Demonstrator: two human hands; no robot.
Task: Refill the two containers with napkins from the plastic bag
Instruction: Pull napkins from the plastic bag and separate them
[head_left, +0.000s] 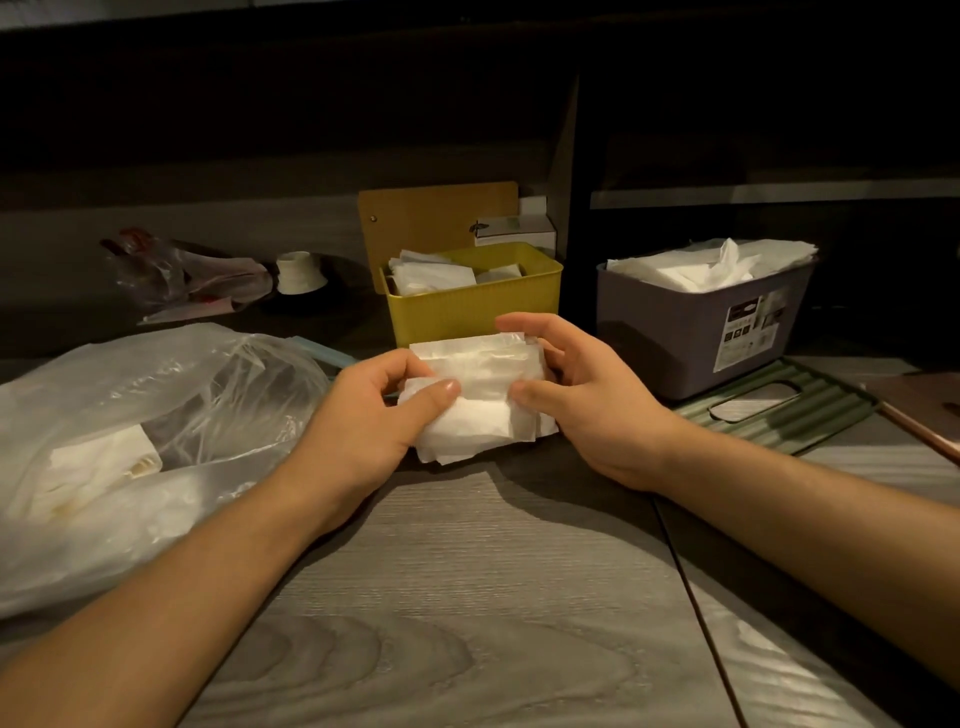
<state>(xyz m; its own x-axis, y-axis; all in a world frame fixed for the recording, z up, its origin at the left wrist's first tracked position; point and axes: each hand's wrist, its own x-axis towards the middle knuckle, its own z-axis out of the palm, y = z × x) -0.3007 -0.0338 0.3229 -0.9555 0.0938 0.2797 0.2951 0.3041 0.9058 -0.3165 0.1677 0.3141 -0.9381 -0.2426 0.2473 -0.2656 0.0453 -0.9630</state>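
Observation:
A stack of white napkins (480, 395) is held just above the grey wood-grain table (467, 597), in front of the yellow container (470, 306). My left hand (363, 421) grips its left side, thumb on top. My right hand (576, 395) curls round its right side, thumb on the front face. The yellow container holds a few napkins. The grey-purple container (696, 332) at the right is heaped with napkins above its rim. A clear plastic bag (130, 441) with more napkins inside lies at the left.
A green ribbed lid (779, 410) with a slot lies under and in front of the grey-purple container. A brown board (436, 218) stands behind the yellow container. A crumpled bag (176, 275) and a small white cup (298, 273) sit at the back left.

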